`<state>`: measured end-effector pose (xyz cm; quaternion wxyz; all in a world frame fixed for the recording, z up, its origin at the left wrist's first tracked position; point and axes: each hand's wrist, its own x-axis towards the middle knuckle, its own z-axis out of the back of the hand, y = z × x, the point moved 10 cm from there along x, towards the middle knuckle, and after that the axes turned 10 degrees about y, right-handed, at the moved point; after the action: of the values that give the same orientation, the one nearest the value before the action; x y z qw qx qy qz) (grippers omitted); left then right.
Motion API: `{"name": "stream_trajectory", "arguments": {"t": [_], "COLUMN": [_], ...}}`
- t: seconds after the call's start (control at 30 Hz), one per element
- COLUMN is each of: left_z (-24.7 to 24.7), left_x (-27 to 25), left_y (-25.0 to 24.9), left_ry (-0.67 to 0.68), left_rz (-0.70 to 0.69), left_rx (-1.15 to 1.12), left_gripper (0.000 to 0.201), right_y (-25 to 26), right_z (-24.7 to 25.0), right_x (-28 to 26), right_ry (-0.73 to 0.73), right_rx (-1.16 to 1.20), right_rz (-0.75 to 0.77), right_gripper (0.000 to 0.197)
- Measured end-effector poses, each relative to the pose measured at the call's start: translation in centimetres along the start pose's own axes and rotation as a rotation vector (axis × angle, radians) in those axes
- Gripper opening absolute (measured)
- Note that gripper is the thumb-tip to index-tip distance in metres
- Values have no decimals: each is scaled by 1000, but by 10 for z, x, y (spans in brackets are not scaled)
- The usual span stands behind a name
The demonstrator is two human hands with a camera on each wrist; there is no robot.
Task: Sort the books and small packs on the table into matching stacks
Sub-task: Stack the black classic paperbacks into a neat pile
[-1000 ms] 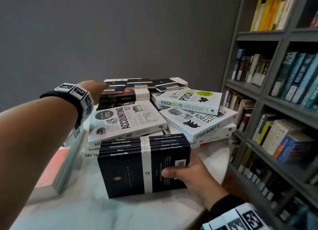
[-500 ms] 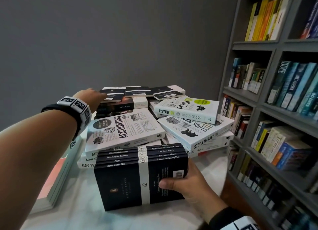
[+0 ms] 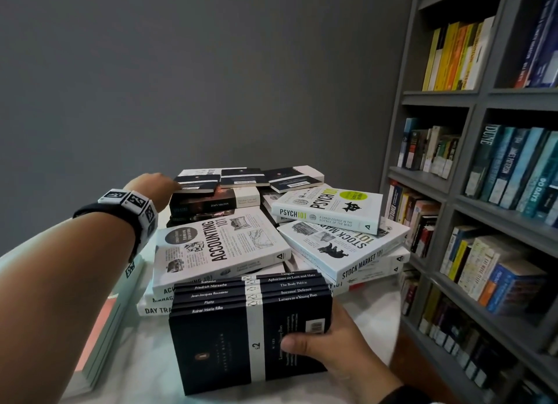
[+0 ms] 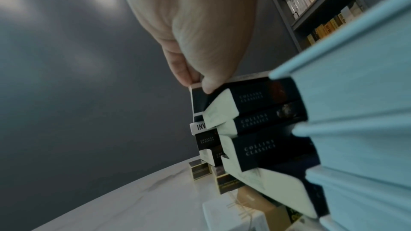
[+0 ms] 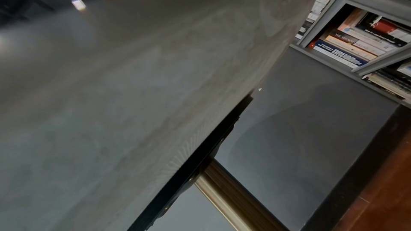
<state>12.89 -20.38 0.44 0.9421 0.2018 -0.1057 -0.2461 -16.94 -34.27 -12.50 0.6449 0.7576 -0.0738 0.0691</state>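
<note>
**Left hand takes a thin black book from the pile**

Head view: the left hand (image 3: 151,183) reaches to the far pile and meets a thin black book (image 3: 197,183). The right hand (image 3: 333,347) clasps a stack of matching black books (image 3: 241,322) at the near table (image 3: 145,370) edge.

Left wrist view: fingertips (image 4: 208,86) pinch that book's corner; lift it straight up so the Collins Classics (image 4: 262,115) below stay put.

Right wrist view: blurred; the grip cannot be told here.

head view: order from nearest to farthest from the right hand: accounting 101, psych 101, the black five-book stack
1. black five-book stack, gripped by the right hand, front of table.
2. Accounting 101, behind the stack, left of centre.
3. Psych 101, farther back, right side.
</note>
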Motion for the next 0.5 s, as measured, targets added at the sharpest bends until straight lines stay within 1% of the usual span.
{"name": "stream_trajectory", "arguments": {"t": [0.13, 0.23, 0.3, 0.4, 0.5], "left_z": [17, 37, 56, 85, 108], "left_x": [-12, -25, -40, -72, -111], "left_y": [10, 24, 36, 57, 67], "left_ry": [-89, -186, -291, -459, -604], "left_rz": [58, 89, 112, 153, 174], "left_rx": [-36, -168, -288, -471, -551], "left_gripper": [45, 33, 26, 24, 20], "right_y": [0, -7, -10, -10, -9], "right_z": [0, 4, 6, 5, 7], "right_x": [3, 4, 4, 4, 4], "right_ry": [6, -7, -19, -21, -31], "right_rx": [-36, -52, -45, -42, -31], "right_rz": [9, -21, -28, -32, -23], "right_gripper": [74, 85, 89, 94, 96]}}
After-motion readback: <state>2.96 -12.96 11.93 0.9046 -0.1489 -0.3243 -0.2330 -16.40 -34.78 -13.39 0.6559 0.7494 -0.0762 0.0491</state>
